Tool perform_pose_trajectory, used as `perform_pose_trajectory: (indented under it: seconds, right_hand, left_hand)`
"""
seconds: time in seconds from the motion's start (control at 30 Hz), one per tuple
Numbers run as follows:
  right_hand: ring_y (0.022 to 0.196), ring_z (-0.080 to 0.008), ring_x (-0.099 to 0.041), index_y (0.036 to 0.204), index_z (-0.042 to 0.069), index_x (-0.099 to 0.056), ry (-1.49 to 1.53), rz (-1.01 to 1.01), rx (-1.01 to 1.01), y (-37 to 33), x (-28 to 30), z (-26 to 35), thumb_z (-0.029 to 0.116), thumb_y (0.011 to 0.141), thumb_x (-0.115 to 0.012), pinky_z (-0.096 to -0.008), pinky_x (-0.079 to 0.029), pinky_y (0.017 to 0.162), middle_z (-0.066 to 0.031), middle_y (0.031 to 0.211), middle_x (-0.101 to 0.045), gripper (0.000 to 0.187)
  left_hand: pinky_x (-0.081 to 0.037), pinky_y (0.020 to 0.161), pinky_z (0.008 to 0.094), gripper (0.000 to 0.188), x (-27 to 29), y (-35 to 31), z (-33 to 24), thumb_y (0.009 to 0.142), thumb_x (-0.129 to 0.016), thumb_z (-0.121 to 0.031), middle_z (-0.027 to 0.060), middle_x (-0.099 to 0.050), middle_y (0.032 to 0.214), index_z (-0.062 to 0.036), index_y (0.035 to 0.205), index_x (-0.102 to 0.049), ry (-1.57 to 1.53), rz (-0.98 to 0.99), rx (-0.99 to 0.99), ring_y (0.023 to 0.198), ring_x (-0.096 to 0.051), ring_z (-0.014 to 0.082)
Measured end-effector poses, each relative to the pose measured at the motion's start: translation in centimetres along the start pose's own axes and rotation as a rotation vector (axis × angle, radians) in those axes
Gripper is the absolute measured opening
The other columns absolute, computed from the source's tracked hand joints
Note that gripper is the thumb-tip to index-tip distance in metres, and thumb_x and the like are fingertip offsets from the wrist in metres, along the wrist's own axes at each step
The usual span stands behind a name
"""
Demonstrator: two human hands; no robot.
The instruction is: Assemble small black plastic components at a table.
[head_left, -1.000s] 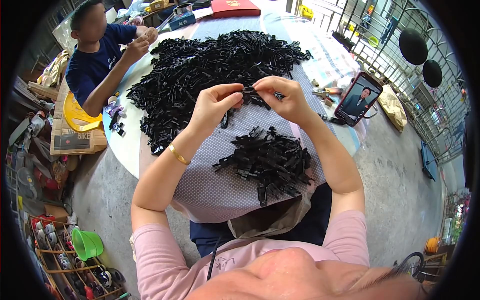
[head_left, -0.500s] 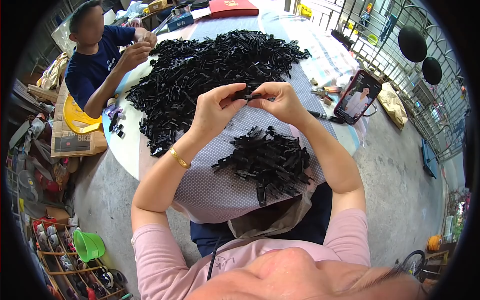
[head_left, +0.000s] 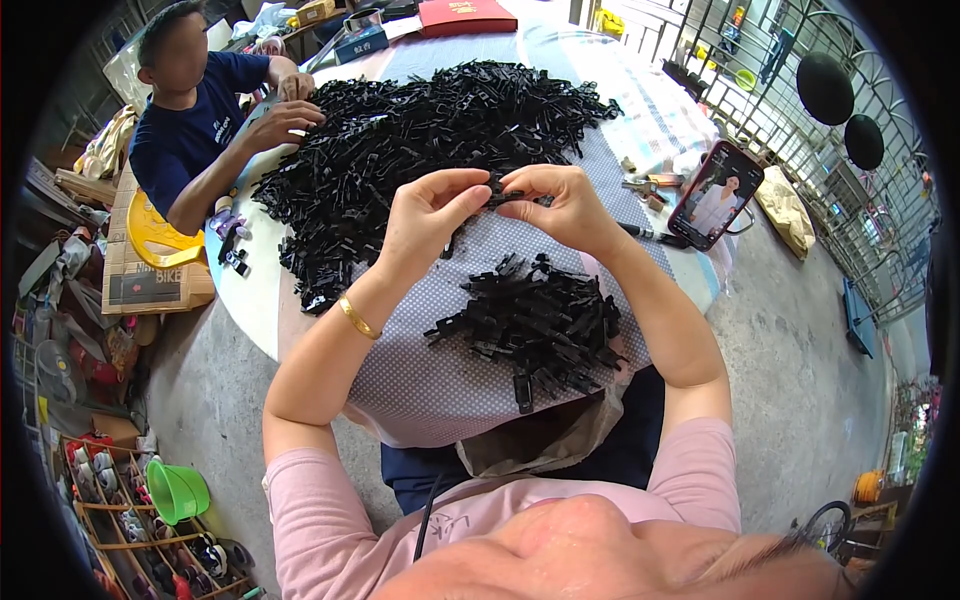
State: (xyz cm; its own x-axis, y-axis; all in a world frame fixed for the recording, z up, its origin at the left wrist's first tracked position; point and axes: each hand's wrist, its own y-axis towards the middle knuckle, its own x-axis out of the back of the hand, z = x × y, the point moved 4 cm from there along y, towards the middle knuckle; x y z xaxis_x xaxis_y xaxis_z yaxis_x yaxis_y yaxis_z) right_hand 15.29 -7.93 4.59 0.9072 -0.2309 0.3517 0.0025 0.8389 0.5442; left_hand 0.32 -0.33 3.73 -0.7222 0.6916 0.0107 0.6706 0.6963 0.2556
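Note:
My left hand (head_left: pixel 432 215) and my right hand (head_left: pixel 565 208) meet above the tablecloth, both closed in a pinch. Between their fingertips is a small black plastic part (head_left: pixel 497 190), shaped like a clip; the fingers partly hide it. Just beyond my hands a large heap of similar black parts (head_left: pixel 400 130) spreads over the far side of the table. Closer to me, between my forearms, lies a smaller pile of longer black pieces (head_left: pixel 540 320).
At the far left a co-worker in a dark blue shirt (head_left: pixel 190 135) has both hands at the heap's edge. A phone (head_left: pixel 715 195) stands upright at the table's right, near pliers (head_left: pixel 655 181). A red box (head_left: pixel 465 16) lies at the back. Below the table edge hangs an open bag (head_left: pixel 540 455).
The black part between my fingertips has turned, and my left fingers have shifted slightly on it. The co-worker's raised hand has come down to the heap.

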Motion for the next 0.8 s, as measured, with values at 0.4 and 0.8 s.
perform_pose_trajectory:
  seconds: [0.4, 0.8]
  right_hand:
    - [0.073, -0.0123, -0.06, 0.086, -0.002, -0.064, -0.11, 0.014, 0.077, 0.2, -0.4, 0.2, 0.007, 0.076, -0.07, -0.0239, -0.05, 0.065, -0.0086, 0.092, -0.064, 0.016]
    - [0.08, -0.0131, -0.063, 0.092, -0.004, -0.064, 0.066, -0.054, 0.004, -0.2, 0.1, -0.1, 0.004, 0.076, -0.069, -0.0245, -0.052, 0.072, -0.0122, 0.095, -0.064, 0.019]
  left_hand:
    - [-0.054, 0.079, 0.0325, 0.019, 0.9, 0.3, 0.7, 0.084, -0.058, -0.004, 0.0137, -0.063, 0.095, 0.0052, 0.1, -0.062, -0.218, -0.016, 0.166, 0.084, -0.063, 0.0183]
    - [-0.05, 0.073, 0.0196, 0.033, 0.0, -0.2, -1.0, 0.076, -0.069, -0.002, 0.0075, -0.065, 0.094, 0.0023, 0.107, -0.061, -0.035, 0.019, -0.012, 0.082, -0.06, 0.0087]
